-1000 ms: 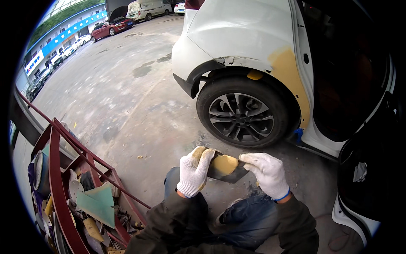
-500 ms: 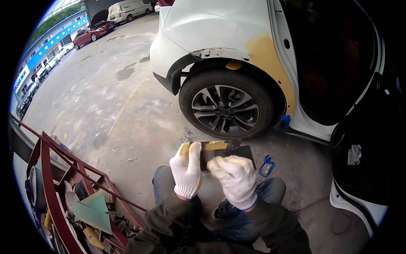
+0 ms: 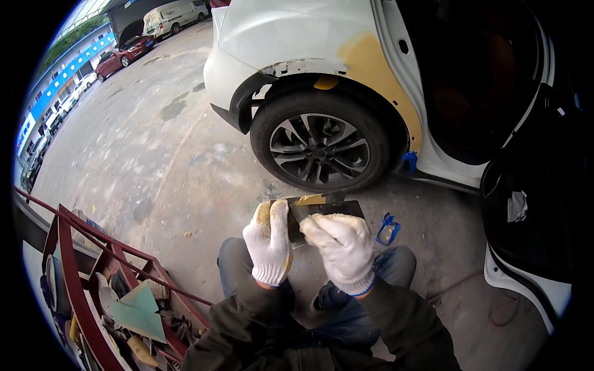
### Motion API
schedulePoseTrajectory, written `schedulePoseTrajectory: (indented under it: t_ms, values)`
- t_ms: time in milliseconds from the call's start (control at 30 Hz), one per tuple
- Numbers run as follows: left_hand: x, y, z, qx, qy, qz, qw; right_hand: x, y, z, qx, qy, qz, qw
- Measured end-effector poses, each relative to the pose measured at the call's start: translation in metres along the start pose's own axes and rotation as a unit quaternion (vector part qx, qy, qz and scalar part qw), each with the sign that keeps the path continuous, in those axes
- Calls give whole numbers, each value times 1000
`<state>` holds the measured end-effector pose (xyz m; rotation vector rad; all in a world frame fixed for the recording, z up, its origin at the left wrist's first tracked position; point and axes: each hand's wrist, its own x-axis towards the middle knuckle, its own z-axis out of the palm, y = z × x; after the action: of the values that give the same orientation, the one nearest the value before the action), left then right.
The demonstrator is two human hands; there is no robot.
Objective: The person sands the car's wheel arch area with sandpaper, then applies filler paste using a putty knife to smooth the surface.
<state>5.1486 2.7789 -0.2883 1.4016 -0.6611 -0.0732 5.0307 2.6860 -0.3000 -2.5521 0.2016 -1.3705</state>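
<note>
White knit gloves with yellowish stains cover both my hands. My left hand [image 3: 270,240] is closed, its fingers upright, on a dark flat putty spreader [image 3: 335,197]. Yellow putty [image 3: 310,200] lies along the spreader, which reaches rightward above the other hand. My right hand [image 3: 340,252] is closed with its knuckles up, at a dark flat plate [image 3: 354,209] that shows behind and between the hands. Its fingertips are hidden, so its hold on the plate is only partly visible. Past the hands stands the white car's rear wheel [image 3: 320,145].
Yellowish filler [image 3: 387,89] covers the panel behind the wheel arch. An open car door [image 3: 532,216] stands at the right. Blue tape [image 3: 388,229] lies on the floor near my right knee. A red metal rack [image 3: 74,266] with scrap pieces is at the lower left.
The view has shifted, so the car sits farther left and higher. The putty-bearing spreader now looks more edge-on and slanted above the dark plate. Both hands remain closed.
</note>
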Motion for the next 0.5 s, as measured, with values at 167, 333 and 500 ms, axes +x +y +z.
schedulePoseTrajectory:
  t_ms: [167,333,500]
  values:
    - [4,-3,0,25,8,-4,1000,-11,-9,-7,-7,-8,-26,1000]
    - [1,3,5,-27,3,-11,1000,-4,-11,1,-58,47,-63,995]
    - [11,-4,-10,36,-55,-1,998,15,-1,-38,10,37,-3,999]
